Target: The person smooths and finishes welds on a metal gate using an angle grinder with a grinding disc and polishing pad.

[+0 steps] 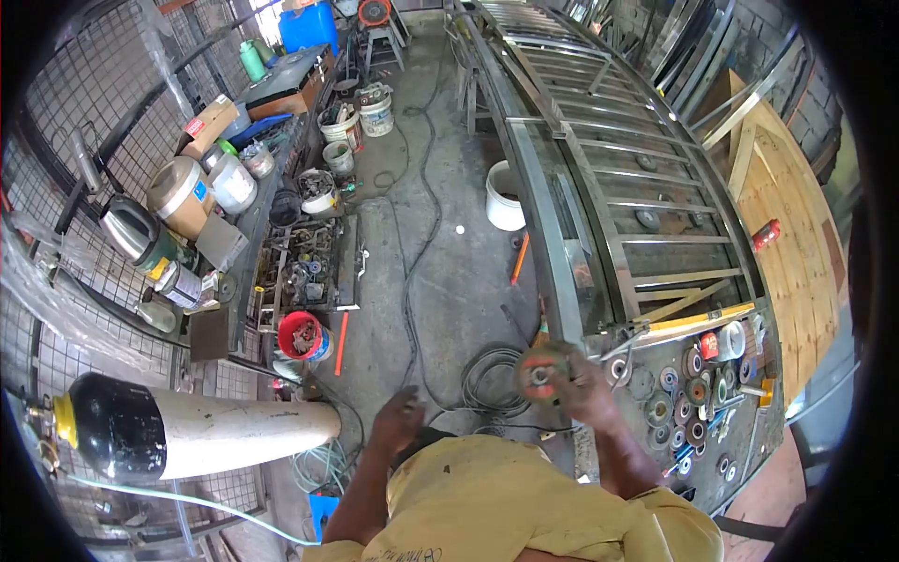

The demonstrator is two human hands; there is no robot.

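My right hand (pixel 582 386) holds a round, worn abrasive disc (pixel 543 375) with a metal hub, just off the near corner of the metal gate frame (pixel 599 201). My left hand (pixel 398 418) hangs lower left of it with fingers curled, and I cannot make out anything in it. Several more grinding discs (pixel 688 403) lie scattered on the dark bench top to the right of my right hand. My yellow shirt fills the bottom of the view.
A long steel gate frame lies on supports at the right. Coiled cables (pixel 487 379) lie on the concrete floor. A gas cylinder (pixel 187 433) lies at lower left. Shelves with tins, buckets (pixel 506 199) and tool trays line the left.
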